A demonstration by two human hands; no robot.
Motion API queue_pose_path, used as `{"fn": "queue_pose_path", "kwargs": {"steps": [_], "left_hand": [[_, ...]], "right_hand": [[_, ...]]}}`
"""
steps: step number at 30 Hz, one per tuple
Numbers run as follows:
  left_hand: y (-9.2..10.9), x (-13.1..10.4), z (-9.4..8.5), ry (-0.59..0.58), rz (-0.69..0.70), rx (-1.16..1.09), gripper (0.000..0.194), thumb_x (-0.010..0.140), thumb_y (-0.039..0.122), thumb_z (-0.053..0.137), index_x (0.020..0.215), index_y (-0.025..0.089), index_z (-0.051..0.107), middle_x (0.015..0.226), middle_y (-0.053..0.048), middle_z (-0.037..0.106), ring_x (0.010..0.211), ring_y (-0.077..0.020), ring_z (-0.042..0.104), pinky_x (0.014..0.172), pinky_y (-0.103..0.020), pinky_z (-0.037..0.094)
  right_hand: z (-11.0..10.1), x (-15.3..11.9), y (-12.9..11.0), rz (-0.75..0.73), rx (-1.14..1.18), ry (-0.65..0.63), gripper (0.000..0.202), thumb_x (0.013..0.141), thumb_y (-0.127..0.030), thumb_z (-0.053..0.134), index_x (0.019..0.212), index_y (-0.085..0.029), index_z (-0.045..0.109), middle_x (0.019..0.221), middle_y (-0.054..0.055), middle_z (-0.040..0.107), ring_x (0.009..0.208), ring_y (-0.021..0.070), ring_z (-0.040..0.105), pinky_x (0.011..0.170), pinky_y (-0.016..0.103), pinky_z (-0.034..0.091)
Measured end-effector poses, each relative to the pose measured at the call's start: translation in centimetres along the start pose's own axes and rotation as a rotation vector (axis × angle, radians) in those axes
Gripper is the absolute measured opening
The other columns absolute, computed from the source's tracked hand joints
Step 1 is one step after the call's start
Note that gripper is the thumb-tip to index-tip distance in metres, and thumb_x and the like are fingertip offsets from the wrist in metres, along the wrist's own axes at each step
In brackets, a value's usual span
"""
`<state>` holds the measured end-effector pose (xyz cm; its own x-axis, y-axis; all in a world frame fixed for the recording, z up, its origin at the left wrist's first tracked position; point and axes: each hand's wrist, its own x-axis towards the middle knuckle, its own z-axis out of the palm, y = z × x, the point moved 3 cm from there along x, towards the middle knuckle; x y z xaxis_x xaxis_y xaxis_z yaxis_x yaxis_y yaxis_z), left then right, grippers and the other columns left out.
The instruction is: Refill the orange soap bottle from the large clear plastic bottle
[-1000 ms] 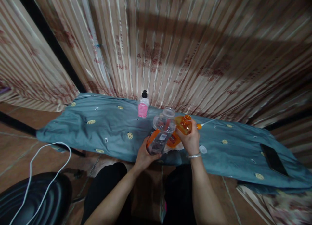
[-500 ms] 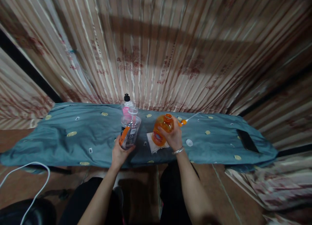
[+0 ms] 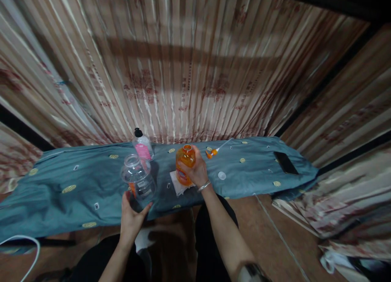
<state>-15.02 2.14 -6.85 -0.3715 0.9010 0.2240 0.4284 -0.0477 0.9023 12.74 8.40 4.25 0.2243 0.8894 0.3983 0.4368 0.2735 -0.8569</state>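
My left hand is curved round the near, lower side of a clear, uncapped plastic bottle, thumb on the right and fingers on the left. An orange label part shows at that bottle's left. My right hand grips an orange plastic bottle from the right. Its neck is open, and it stands upright over a white paper tissue. Behind the clear bottle is another bottle with pink contents or label and a black cap. The fingers behind both held bottles are partly hidden.
An orange pump head with a white tube lies right of the orange bottle. Nearer is a small white disc. A black phone lies at the right on the teal cloth. A patterned curtain hangs behind.
The view has shifted. My left hand has brought the clear bottle left and nearer, away from the pink bottle. My right hand stays on the orange bottle.
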Motion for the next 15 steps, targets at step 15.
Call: {"fn": "queue_pose_path", "kwargs": {"steps": [15], "left_hand": [[9.4, 1.1, 9.6, -0.345, 0.069, -0.395, 0.11, 0.06, 0.046, 0.089, 0.152, 0.027, 0.034, 0.163, -0.018, 0.04, 0.152, -0.0347, 0.036, 0.123, -0.055, 0.029]], "right_hand": [[-0.4, 0.2, 0.2, 0.031, 0.047, -0.062, 0.067, 0.069, -0.038, 0.087, 0.126, -0.025, 0.054, 0.116, 0.006, 0.074, 0.106, 0.0277, 0.073, 0.096, 0.046, 0.058]]}}
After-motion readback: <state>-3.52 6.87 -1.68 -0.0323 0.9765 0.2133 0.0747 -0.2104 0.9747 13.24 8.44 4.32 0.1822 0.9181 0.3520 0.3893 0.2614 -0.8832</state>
